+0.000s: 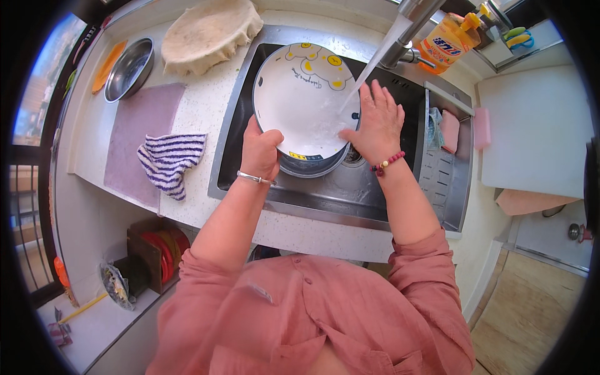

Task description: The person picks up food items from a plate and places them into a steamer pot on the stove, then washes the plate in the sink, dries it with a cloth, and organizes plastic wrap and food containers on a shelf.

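My left hand [260, 147] grips the lower left rim of a white ceramic plate [300, 98], its thumb on the upper face. Yellow cartoon bears decorate this dark-rimmed plate, which is held over the sink [328, 206]. Spread fingers of my right hand [377, 119] lie along the plate's right edge, and the thumb reaches over the rim. From the faucet [405, 35] a stream of water [370, 65] falls onto the plate's right half. Partly hidden beneath the plate, a round bowl [316, 169] sits in the basin beside the drain [352, 158].
Left on the counter are a striped cloth [173, 161], a purple mat [140, 117], a steel bowl [130, 70] and a cloth-covered round item [211, 35]. An orange dish soap bottle [449, 44] stands behind the faucet. A side tray [440, 180] holds a pink sponge [450, 131].
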### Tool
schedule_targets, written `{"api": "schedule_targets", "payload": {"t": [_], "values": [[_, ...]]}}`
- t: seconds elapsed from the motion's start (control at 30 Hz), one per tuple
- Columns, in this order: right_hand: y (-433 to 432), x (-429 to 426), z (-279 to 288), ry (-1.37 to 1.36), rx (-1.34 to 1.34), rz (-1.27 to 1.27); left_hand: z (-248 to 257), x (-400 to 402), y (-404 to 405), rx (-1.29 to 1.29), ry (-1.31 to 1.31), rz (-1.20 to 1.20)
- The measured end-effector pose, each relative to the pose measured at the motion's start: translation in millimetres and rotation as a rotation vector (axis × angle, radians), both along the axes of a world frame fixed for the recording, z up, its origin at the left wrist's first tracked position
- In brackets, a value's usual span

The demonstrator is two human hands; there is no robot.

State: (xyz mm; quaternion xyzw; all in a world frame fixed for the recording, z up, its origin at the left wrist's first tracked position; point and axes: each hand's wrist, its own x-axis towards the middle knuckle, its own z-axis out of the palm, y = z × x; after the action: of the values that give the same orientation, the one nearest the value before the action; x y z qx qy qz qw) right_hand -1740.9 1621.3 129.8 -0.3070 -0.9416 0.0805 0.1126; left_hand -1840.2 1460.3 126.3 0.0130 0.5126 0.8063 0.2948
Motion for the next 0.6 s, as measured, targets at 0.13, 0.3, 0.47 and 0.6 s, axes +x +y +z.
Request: {"api": "schedule_targets", "payload": {"t": [0.13, 0.3, 0.47, 0.6], "values": [[-11.7, 3.4, 9.2, -0.021, -0.122, 0.15, -2.0, -1.4, 1.3, 0.033, 0.041, -0.003], [-5.7, 5.2, 7.5, -0.038, -0.083, 0.13, -3.4, -1.5, 0.4, 0.03, 0.045, -0.025], [-7.9, 1.1, 9.4, -0.032, -0.004, 0.115, -5.7, -0.5, -0.7, 0.003, 0.052, -0.031], [-21.6, -6.1, 5.3, 0.064, 0.084, 0.264, -3.3, 6.2, -0.6, 0.021, -0.069, -0.07]]}}
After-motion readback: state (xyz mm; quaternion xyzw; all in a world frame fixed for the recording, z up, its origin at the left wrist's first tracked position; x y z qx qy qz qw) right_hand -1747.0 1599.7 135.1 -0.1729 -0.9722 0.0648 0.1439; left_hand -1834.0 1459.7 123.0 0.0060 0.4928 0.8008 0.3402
